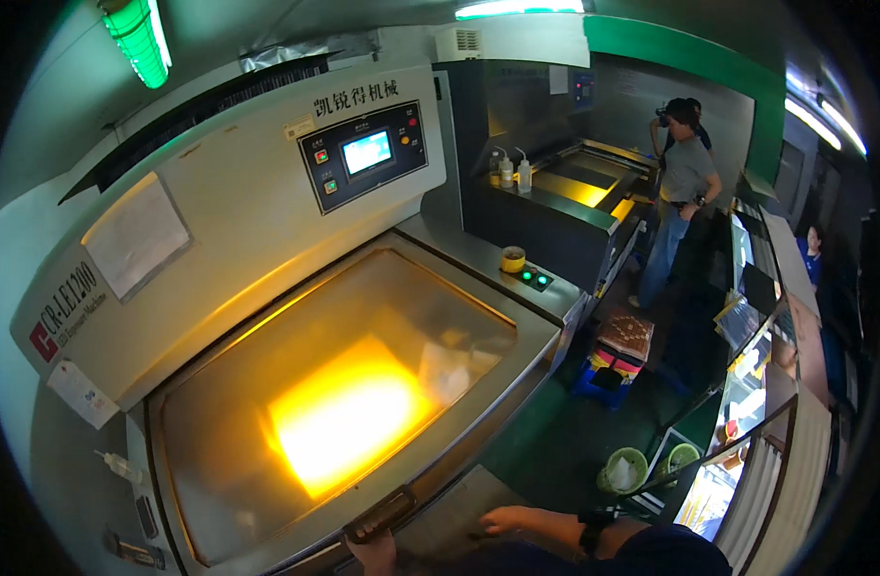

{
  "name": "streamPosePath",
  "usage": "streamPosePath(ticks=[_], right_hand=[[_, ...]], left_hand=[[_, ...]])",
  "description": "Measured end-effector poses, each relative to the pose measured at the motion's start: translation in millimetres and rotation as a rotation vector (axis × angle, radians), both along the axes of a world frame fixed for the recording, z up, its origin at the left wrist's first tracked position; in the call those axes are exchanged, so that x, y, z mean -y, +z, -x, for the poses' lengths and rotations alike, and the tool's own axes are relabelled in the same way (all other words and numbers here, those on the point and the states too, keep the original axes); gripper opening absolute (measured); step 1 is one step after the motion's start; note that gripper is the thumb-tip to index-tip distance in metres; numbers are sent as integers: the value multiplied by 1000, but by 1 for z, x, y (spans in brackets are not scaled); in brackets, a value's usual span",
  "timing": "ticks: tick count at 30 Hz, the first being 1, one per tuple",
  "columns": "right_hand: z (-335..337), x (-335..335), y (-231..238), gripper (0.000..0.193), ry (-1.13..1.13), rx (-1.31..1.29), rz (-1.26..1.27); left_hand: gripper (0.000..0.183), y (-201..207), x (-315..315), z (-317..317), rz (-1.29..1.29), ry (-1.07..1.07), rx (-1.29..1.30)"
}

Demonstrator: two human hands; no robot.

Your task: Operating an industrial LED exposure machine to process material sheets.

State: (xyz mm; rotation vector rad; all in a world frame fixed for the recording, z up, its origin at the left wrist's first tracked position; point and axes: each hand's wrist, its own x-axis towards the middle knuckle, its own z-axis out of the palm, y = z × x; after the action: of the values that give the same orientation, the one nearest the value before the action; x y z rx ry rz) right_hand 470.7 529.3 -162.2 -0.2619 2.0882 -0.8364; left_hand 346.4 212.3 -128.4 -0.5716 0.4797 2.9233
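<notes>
At the front edge of a large exposure machine (258, 211), my left hand (375, 554) is closed round a dark handle (380, 515). My right hand (503, 521) is over a grey flat panel (450, 509) just right of that handle. Its fingers are curled together, and whatever they may hold is hidden. A dark band (592, 530) circles my right wrist. Beyond my hands lies the machine's wide metal-framed bed (219, 461), with a bright yellow glow (349, 413) in its middle. A lit control screen (367, 152) is set in the pale hood above.
A yellow tape roll (513, 259) and green-lit buttons (535, 279) sit on the machine's right ledge. Green baskets (624, 470) and a blue stool (594, 384) stand on the floor to the right. Farther back, a person (688, 168) stands by a second machine; bright light tables (713, 494) line the right.
</notes>
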Motion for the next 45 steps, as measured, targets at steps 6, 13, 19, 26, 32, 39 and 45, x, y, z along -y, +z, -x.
streamPosePath(ticks=[6, 13, 19, 26, 32, 39, 45], right_hand=[[81, 77, 100, 48, -180, -733, 379], [77, 92, 110, 59, 65, -560, 170], [62, 100, 88, 65, -118, -627, 202], [61, 116, 68, 53, -214, -1103, 9], [45, 159, 44, 53, -605, -1106, -237], [68, 199, 69, 61, -965, -893, -282], [64, 257, 74, 77, -1367, -955, -289]], left_hand=[[27, -50, 11, -16, 0, -91, -312], [34, -42, 17, -28, 694, -234, -431], [38, 85, 52, -44, 350, -713, 244], [40, 153, 182, 63, 1418, -1238, -753], [50, 93, 307, 190, 2594, -344, -732], [49, 29, 371, 216, 2896, 388, -1087], [46, 92, 268, 192, 2600, 7, -1295]])
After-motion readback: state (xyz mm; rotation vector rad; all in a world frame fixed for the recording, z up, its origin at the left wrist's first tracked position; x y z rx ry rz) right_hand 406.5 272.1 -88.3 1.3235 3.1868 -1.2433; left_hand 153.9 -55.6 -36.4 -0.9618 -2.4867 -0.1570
